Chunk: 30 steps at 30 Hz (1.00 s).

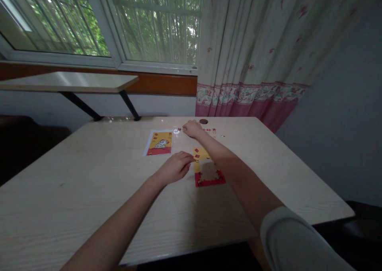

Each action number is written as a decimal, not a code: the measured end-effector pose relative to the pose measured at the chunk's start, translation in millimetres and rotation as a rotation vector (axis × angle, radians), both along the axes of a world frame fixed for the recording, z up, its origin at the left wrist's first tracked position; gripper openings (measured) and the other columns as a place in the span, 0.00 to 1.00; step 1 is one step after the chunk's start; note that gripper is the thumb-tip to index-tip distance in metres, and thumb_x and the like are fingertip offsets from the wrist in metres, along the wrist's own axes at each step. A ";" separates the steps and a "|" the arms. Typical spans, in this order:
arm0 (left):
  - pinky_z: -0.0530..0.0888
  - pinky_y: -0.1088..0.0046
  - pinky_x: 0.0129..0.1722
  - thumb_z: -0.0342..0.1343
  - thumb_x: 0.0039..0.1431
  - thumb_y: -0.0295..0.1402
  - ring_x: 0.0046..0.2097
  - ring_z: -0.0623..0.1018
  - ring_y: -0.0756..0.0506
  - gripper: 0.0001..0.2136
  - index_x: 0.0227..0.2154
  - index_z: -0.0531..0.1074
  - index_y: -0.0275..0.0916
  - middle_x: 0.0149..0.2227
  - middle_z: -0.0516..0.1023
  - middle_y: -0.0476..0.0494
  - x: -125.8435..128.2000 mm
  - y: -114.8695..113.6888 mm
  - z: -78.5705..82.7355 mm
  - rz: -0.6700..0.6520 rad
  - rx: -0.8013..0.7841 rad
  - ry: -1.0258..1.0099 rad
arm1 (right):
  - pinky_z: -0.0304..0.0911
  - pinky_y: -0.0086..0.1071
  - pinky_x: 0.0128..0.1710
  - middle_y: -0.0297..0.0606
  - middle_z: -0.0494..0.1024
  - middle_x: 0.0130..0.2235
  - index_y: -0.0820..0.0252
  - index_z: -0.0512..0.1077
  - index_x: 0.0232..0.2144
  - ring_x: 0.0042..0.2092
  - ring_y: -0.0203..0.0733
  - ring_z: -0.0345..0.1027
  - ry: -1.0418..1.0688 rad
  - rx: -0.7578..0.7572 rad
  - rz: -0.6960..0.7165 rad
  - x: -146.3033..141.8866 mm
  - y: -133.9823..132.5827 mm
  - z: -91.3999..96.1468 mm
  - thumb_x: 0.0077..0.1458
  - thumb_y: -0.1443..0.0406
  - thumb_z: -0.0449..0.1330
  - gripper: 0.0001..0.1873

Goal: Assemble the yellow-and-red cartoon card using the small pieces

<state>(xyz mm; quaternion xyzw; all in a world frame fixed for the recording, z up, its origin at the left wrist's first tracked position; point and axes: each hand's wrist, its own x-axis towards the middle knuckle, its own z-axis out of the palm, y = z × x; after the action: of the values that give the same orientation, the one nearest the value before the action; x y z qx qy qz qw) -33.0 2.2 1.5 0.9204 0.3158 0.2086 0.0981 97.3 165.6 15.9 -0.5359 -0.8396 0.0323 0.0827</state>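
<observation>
A partly assembled jigsaw puzzle (210, 182) lies on the table, its yellow and red border around a gap in the middle. My left hand (176, 168) is at its left edge, fingers curled and fingertips touching the border. Farther back, my right hand (193, 128) reaches down among small loose puzzle pieces (209, 130), its fingers pinched together; what is between the fingertips is too small to make out. My right forearm crosses over the puzzle and hides its right side. Left of the puzzle lies a picture sheet (161, 143) showing a white animal on yellow and red.
The pale wooden table (89, 187) fills most of the view. At its back edge is a round dark hole (203, 121). A raised shelf (68, 81) on black legs stands at the back left. A curtain (247, 56) hangs behind, beside a barred window.
</observation>
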 end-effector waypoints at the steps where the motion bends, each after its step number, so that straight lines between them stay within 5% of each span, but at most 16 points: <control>1: 0.69 0.64 0.47 0.45 0.56 0.23 0.46 0.71 0.43 0.14 0.43 0.70 0.36 0.43 0.74 0.39 0.2 -0.2 0.4 0.000 0.001 0.001 | 0.56 0.44 0.49 0.46 0.71 0.49 0.55 0.73 0.44 0.52 0.52 0.59 0.001 -0.008 -0.014 -1.6 0.7 -1.0 0.56 0.59 0.53 0.16; 17: 0.68 0.64 0.48 0.47 0.52 0.21 0.47 0.71 0.43 0.16 0.43 0.70 0.36 0.43 0.74 0.40 1.6 0.6 -1.4 -0.003 0.020 0.014 | 0.59 0.39 0.47 0.49 0.74 0.46 0.60 0.73 0.42 0.49 0.48 0.65 0.042 -0.067 -0.131 -18.6 -4.0 5.3 0.54 0.66 0.54 0.14; 30: 0.69 0.63 0.48 0.46 0.52 0.21 0.47 0.71 0.43 0.16 0.43 0.70 0.35 0.43 0.74 0.39 2.8 -1.2 4.7 0.002 0.014 0.030 | 0.60 0.38 0.46 0.46 0.75 0.44 0.59 0.74 0.39 0.48 0.46 0.66 0.082 -0.081 -0.174 -2.9 -5.7 6.5 0.54 0.64 0.56 0.12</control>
<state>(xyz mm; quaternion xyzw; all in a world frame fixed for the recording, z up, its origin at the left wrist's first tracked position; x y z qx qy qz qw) -30.2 1.0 6.1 0.9238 0.3166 0.1969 0.0865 94.4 159.9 22.4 -0.6080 -0.7838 0.0808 0.0977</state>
